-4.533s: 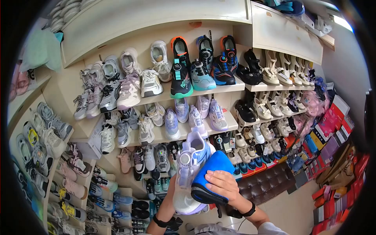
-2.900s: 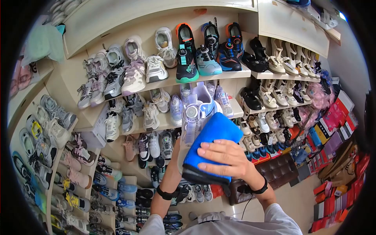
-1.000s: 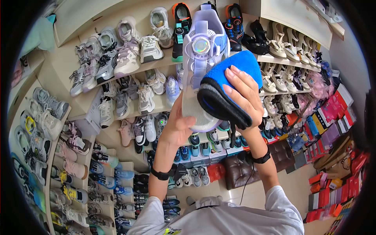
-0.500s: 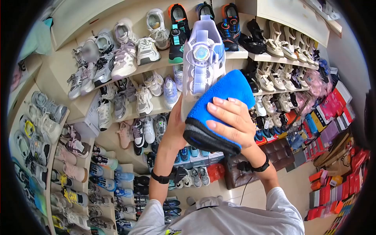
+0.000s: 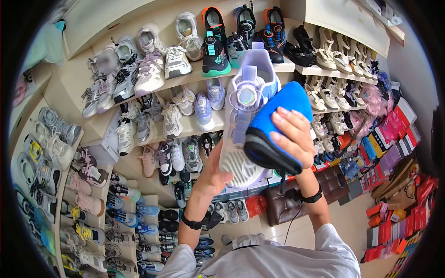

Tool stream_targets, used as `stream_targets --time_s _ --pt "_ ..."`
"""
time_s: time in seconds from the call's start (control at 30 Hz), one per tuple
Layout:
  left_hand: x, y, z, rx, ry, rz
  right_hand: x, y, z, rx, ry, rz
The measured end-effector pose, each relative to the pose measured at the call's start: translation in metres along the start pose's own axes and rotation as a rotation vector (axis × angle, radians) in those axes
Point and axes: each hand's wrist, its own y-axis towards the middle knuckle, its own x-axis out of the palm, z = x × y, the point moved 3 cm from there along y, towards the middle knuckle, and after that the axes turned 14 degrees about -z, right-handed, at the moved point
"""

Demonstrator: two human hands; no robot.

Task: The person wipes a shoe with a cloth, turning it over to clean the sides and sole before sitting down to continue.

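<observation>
A pale lavender and white sneaker (image 5: pixel 238 123) with a round dial on its tongue is held up in front of me, toe toward me. My left hand (image 5: pixel 213 172) grips it near the toe from the left, thumb along the sole edge and the other fingers mostly hidden. In my right hand (image 5: pixel 296 143) is a blue fleece mitt (image 5: pixel 278 109) with a black cuff. The fingers lie curled over its outside. The mitt overlaps the right side of the sneaker in this view, its cuff facing down toward the toe.
Behind the sneaker, wall shelves (image 5: pixel 153 95) carry rows of sneakers and sandals. More shoes fill the racks at left. A brown leather stool (image 5: pixel 331 180) stands below right, and stacked shoe boxes (image 5: pixel 394 227) line the right side.
The sneaker has come down and slightly right, showing more of its toe. My right hand and the mitt have shifted right, uncovering more of the sneaker's front.
</observation>
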Motion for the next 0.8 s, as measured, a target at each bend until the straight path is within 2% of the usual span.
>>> stream_targets --time_s 0.17,0.3,0.37,0.43,0.5,0.6,0.8 --pt "-0.002 -0.012 -0.008 -0.026 -0.072 -0.036 -0.001 -0.004 0.019 0.116 0.022 0.143" --pt "0.005 -0.011 -0.005 -0.043 -0.043 0.002 -0.002 -0.001 0.015 0.229 0.103 0.148" --pt "0.007 -0.008 -0.003 -0.032 -0.021 0.003 0.001 -0.007 0.014 0.148 0.185 0.156" --pt "0.009 -0.006 -0.004 -0.012 0.000 0.006 0.006 -0.012 0.006 0.050 0.143 0.104" --pt "0.012 -0.003 -0.002 0.021 -0.002 0.040 0.001 -0.007 -0.011 0.009 0.134 -0.023" --pt "0.016 0.000 0.003 0.044 -0.024 0.068 -0.001 -0.003 -0.030 -0.023 0.293 -0.056" --pt "0.012 -0.009 0.001 0.052 -0.008 0.149 -0.006 -0.001 -0.045 -0.106 0.208 -0.174"
